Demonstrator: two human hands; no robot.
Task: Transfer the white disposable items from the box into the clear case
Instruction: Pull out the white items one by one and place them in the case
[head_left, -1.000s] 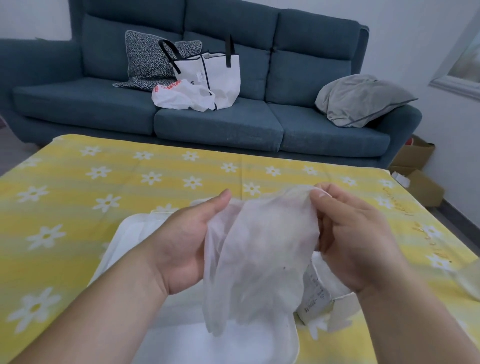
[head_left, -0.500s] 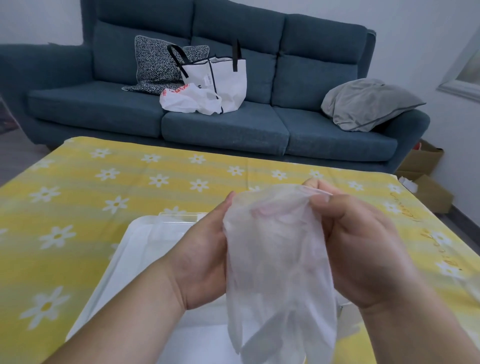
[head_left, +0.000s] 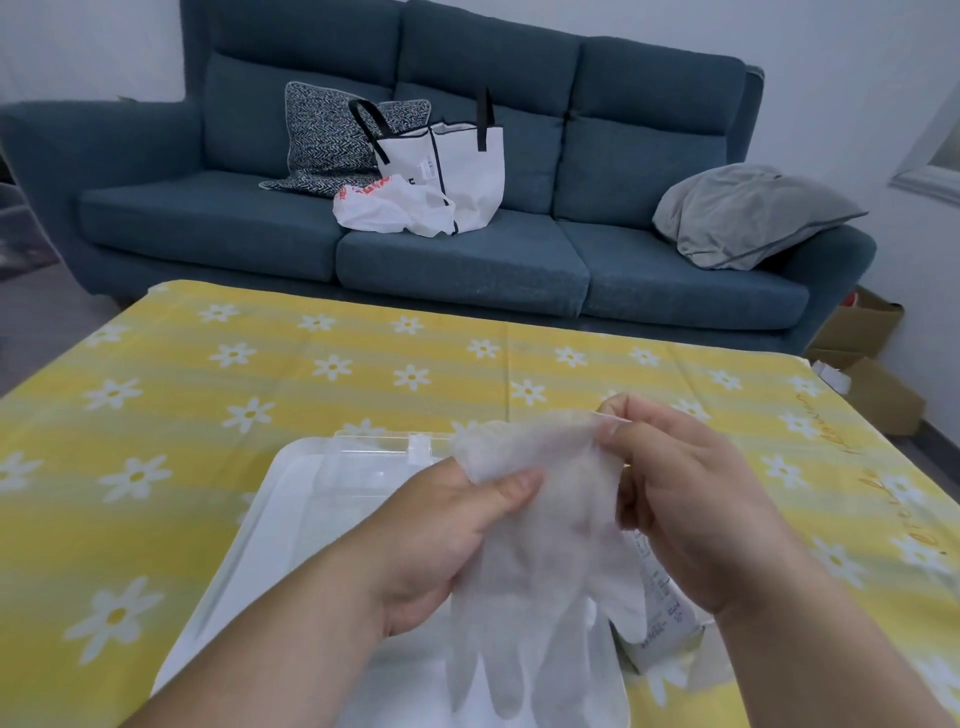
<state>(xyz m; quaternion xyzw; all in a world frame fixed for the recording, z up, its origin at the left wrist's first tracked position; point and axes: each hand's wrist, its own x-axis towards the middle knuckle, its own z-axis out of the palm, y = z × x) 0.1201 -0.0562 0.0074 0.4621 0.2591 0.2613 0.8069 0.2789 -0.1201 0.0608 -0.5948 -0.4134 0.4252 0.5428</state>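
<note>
Since a moment ago the left hand (head_left: 441, 545) has brought its thumb over the front of the white disposable glove (head_left: 540, 571), which now hangs with its fingers pointing down. Both hands have a closed grip on its cuff, the right hand (head_left: 685, 499) pinching the top edge between thumb and forefinger, above the clear case (head_left: 291, 519) lying on the yellow daisy-print bench (head_left: 208, 415). Black print on the white box (head_left: 665, 623) beside the right wrist, and red lettering on a plastic bag (head_left: 389, 208) on the sofa (head_left: 467, 270), are too small to read.

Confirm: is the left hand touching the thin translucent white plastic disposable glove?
Touching. Head view: the left hand pinches the translucent white plastic glove, thumb lying flat on its film just below the cuff.
</note>
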